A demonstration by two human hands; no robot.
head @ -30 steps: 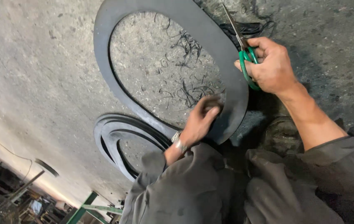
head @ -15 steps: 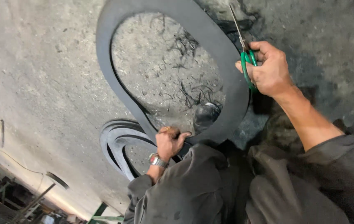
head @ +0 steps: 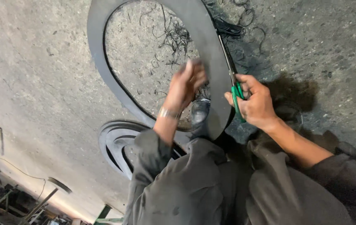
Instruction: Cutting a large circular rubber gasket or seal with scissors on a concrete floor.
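Head view, looking down at a concrete floor (head: 40,75). Large flat dark rubber ring (head: 211,54) lies on the floor, its near end between the two hands and just ahead of the person's knees.

Right hand (head: 255,102) is clamped on green-handled scissors (head: 233,83): fingers through the handle loops, knuckles up, wrist bent slightly inward, forearm running back to the lower right in a dark grey sleeve. Scissor blades point away from the person, along the outer edge of the ring; blades look nearly together, thin metal touching the ring's rim.

Left hand (head: 188,83) is raised over the ring's inner edge, motion-blurred, fingers loosely curled and pointing away. Cannot tell whether it grips the rubber or only hovers at it. Metal bracelet (head: 168,112) on the left wrist; forearm comes up from the lower centre, sleeve pushed to the elbow.

Thin black rubber trimmings (head: 176,37) scattered inside the ring's opening and beyond its far edge. A stack of smaller rubber rings (head: 117,143) lies on the floor left of the left elbow, partly under the big ring.
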